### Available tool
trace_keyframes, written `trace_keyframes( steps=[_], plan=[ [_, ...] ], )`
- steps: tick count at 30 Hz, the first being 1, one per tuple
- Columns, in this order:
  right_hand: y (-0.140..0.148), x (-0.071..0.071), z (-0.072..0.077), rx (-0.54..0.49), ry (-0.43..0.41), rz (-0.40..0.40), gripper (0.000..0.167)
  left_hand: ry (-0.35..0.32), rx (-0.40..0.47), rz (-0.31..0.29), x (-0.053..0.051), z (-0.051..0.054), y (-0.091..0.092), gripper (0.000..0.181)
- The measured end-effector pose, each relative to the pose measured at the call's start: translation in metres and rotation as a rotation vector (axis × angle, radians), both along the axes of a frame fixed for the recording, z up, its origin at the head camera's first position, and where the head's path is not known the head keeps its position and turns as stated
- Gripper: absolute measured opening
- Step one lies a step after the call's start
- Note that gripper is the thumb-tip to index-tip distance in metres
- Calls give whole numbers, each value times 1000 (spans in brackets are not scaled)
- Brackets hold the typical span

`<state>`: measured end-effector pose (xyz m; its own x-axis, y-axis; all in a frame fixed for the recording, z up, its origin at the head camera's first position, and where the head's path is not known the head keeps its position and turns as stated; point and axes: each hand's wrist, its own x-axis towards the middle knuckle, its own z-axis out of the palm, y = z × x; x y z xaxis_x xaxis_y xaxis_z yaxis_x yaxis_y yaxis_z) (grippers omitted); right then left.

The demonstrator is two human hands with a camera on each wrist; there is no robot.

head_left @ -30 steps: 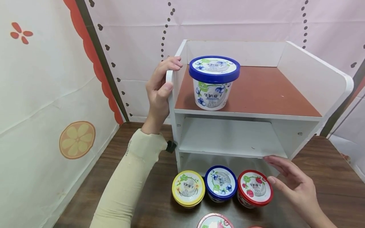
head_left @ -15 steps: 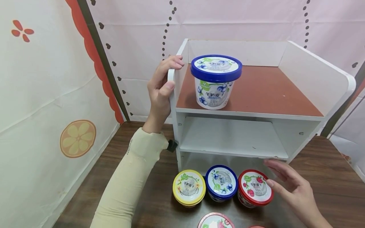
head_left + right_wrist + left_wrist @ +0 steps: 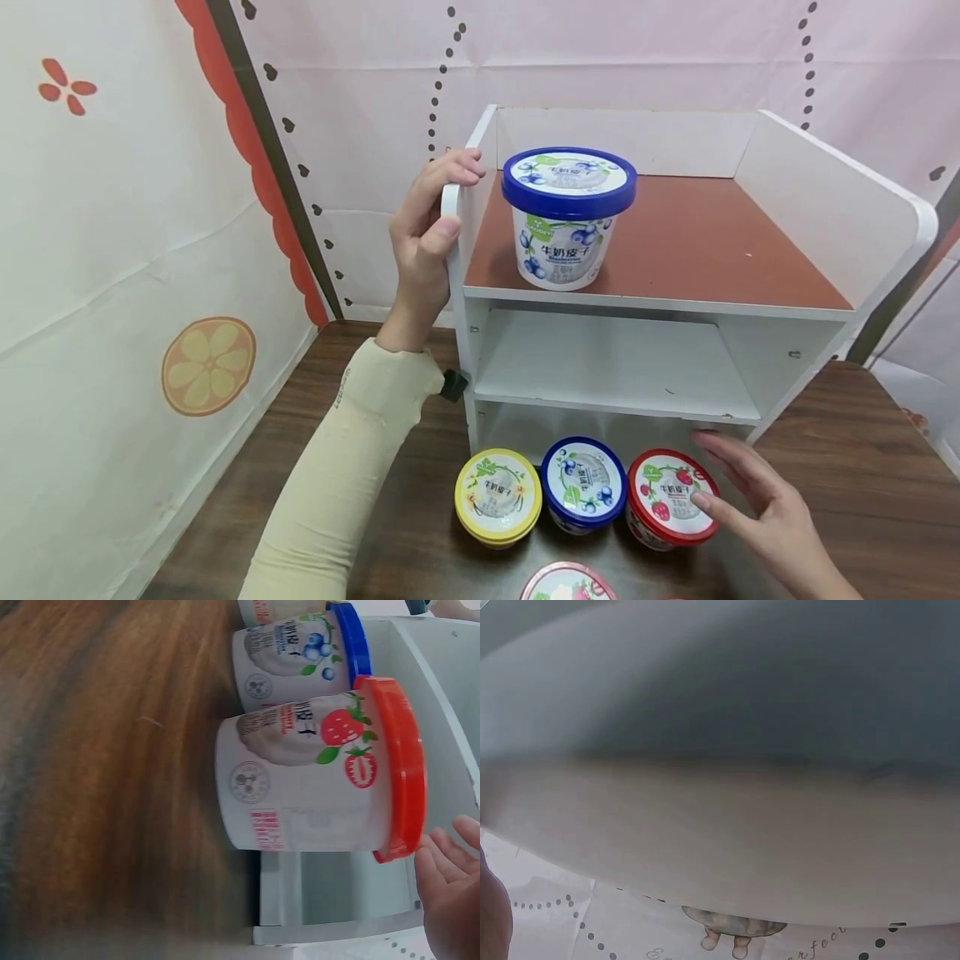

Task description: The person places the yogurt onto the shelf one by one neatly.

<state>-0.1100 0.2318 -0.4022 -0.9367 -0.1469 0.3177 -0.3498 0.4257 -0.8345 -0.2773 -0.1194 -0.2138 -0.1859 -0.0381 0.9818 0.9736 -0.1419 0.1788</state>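
Steadying the mid-frame shelf (image 3: 697,242), I judge remotely, the left hand (image 3: 426,237) grips its side (image 3: 475,218); the right hand (image 3: 772,508), relaxed, flanks the lower-right red-lidded tub (image 3: 667,493).

White shelf unit (image 3: 615,354), red-brown on top, and just before it an upright, closed, red-lidded, strawberry-printed tub (image 3: 669,498).
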Motion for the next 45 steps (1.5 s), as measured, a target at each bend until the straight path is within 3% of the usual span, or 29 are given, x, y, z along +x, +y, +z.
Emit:
trace_keyframes(
  steps=[9,21,32,36,42,45],
  plan=[
    [3,0,-14,8,10,32,67,-3,3,6,-1,1,1,46],
    [1,0,-25,74,-97,33,81,5,10,-3,1,1,1,46],
    [6,-1,-37,10,-85,137,103,2,14,3,0,1,0,46],
    [8,-1,-41,36,-148,142,107,17,19,6,0,1,0,44],
    [7,-2,-41,116,-347,92,113,21,19,5,1,2,1,44],
    [5,-3,-40,153,-336,73,114,17,17,5,2,2,1,44]
  ],
)
